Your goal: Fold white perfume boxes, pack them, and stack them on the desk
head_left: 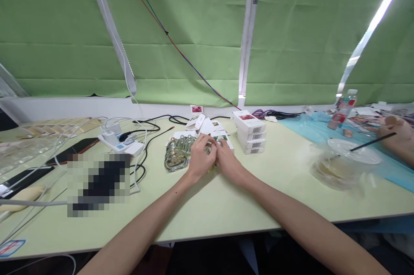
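My left hand (201, 155) and my right hand (227, 160) meet at the middle of the table, fingertips close together. The fingers of both are curled and closed. Something small and partly glassy shows between them, but the fingers hide most of it. Just left of my left hand stands a tight group of clear glass bottles (175, 157). Behind my hands lies a white box with a green picture (223, 138), and farther back are loose white cartons (204, 125). A stack of white boxes (250, 133) with barcodes rises to the right of my right hand.
A power strip (120, 143) with cables lies on the left, near phones (73, 151). On the right are a plastic bowl (334, 173), a lid with a black straw (354, 151), a bottle (345, 107) and blue sheeting (300, 127). Another person's arm (396, 141) rests at the far right.
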Demonstrator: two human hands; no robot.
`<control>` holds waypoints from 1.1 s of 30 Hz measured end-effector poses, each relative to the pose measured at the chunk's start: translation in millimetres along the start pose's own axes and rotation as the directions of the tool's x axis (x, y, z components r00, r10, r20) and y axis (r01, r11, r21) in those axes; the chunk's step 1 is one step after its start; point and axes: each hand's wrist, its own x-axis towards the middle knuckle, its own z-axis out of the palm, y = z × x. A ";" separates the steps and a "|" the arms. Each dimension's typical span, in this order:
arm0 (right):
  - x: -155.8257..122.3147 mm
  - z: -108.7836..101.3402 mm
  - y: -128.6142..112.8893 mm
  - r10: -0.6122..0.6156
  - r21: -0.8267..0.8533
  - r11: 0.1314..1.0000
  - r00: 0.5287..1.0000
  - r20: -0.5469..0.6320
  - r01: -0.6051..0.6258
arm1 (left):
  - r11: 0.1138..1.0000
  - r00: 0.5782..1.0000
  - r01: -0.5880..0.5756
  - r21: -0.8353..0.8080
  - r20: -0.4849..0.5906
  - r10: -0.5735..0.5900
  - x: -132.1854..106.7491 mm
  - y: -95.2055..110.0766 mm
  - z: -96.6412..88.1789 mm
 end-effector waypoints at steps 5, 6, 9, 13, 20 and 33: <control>1.3 3.8 4.2 -0.034 -0.002 0.999 0.999 -0.035 0.034 | 1.000 1.000 -0.013 -0.001 -0.008 0.013 0.0 0.1 -0.2; 2.5 5.0 5.9 -0.045 -0.009 0.999 0.998 -0.053 0.045 | 1.000 1.000 -0.016 -0.001 -0.013 0.016 0.0 -0.1 -0.1; 8.1 7.7 11.8 -0.062 -0.063 0.997 0.990 -0.130 0.054 | 1.000 0.999 -0.017 -0.002 -0.030 0.017 -0.4 -1.8 0.5; 15.3 7.5 18.6 -0.137 -0.134 0.984 0.975 -0.175 0.115 | 1.000 0.999 -0.021 0.005 -0.037 0.021 -1.2 -3.9 1.6; 15.2 6.1 19.2 -0.103 -0.200 0.975 0.993 -0.049 0.091 | 1.000 0.999 -0.031 -0.001 -0.032 0.031 -2.5 -3.4 2.4; 15.9 2.9 15.3 0.075 -0.318 0.942 0.991 -0.107 -0.106 | 1.000 0.999 -0.030 -0.002 -0.020 0.029 -3.0 -5.5 3.2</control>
